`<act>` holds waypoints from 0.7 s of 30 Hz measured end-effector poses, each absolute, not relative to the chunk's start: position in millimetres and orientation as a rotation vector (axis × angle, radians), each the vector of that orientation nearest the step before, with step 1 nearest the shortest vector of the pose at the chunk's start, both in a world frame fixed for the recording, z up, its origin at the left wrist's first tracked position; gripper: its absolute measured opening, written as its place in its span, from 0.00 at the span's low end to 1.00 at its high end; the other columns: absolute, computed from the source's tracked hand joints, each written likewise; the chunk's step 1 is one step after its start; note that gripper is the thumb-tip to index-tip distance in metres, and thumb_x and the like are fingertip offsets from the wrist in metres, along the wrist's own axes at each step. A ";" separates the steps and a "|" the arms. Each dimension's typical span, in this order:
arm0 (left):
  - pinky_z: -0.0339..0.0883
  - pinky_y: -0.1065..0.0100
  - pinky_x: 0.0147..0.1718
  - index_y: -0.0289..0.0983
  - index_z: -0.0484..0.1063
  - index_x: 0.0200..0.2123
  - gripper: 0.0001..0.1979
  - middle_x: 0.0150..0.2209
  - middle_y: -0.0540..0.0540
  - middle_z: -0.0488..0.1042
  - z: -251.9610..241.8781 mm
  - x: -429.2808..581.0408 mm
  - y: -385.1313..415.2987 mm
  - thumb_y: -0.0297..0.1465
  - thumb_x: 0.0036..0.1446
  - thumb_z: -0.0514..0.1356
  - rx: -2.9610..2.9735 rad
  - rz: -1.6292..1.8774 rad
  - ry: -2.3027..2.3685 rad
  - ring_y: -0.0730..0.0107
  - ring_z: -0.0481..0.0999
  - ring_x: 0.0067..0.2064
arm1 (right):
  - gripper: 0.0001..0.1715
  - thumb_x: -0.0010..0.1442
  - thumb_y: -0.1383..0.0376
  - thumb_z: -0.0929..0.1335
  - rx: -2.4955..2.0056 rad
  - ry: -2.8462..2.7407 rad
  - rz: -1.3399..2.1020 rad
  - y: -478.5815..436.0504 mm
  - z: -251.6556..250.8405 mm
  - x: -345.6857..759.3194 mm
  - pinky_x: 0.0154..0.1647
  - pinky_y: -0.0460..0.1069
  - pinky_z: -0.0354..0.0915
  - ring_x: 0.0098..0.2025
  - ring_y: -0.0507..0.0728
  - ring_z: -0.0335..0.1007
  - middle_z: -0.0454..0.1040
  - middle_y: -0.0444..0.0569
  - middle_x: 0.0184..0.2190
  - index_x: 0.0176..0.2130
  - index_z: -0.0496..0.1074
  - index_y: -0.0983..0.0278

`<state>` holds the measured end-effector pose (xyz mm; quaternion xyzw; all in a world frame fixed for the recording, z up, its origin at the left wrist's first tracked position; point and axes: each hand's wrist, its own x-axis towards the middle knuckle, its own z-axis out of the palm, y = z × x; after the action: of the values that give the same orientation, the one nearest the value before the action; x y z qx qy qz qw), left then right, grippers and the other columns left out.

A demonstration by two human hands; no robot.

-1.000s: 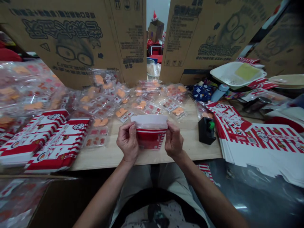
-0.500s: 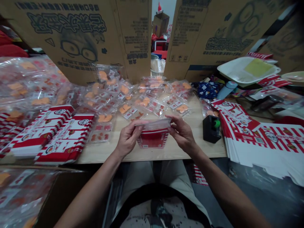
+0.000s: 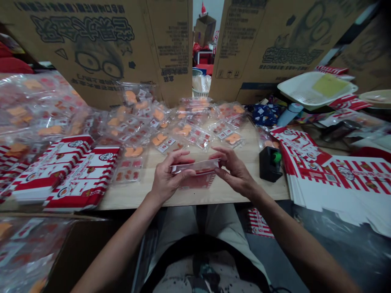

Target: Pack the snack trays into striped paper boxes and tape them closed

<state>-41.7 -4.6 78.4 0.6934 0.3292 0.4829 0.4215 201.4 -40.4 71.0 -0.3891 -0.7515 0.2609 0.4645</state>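
Just above the table's front, a red-and-white striped paper carton (image 3: pixel 198 167) is held between my two hands, its long edge facing me. My left hand (image 3: pixel 171 171) is closed on the carton's left end, thumb in front and fingers behind. At the right end, my right hand (image 3: pixel 233 171) holds the corner between thumb and fingers, the index finger raised along the far side. The carton's lower part is blurred, and its inside cannot be made out. Beyond my hands lie clear packets (image 3: pixel 192 134) with orange pieces and small red and brown items.
Flat striped cartons are stacked at left (image 3: pixel 82 177), and printed sheets (image 3: pixel 339 191) lie at right. A black tape dispenser (image 3: pixel 270 165) stands near my right hand. Large cardboard boxes (image 3: pixel 122 49) form a wall behind. A white basket (image 3: pixel 305 91) sits at the back right.
The carton has tilted, its upright red face giving way to a view of its narrow edge. My left hand has wrapped further around its end, and my right fingers have spread a little.
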 end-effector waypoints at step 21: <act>0.73 0.58 0.47 0.35 0.77 0.55 0.28 0.48 0.37 0.81 60.9 -59.9 -6.1 0.47 0.59 0.61 1.329 1.130 0.567 0.50 0.80 0.49 | 0.29 0.70 0.49 0.65 -0.679 -1.974 1.393 -29.8 110.4 215.2 0.64 0.58 0.64 0.68 0.62 0.60 0.65 0.46 0.68 0.67 0.65 0.51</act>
<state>-59.9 -6.1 60.9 0.5751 0.2456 0.4892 0.6080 215.2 -29.8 110.4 -0.2573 -0.7475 0.5277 0.3108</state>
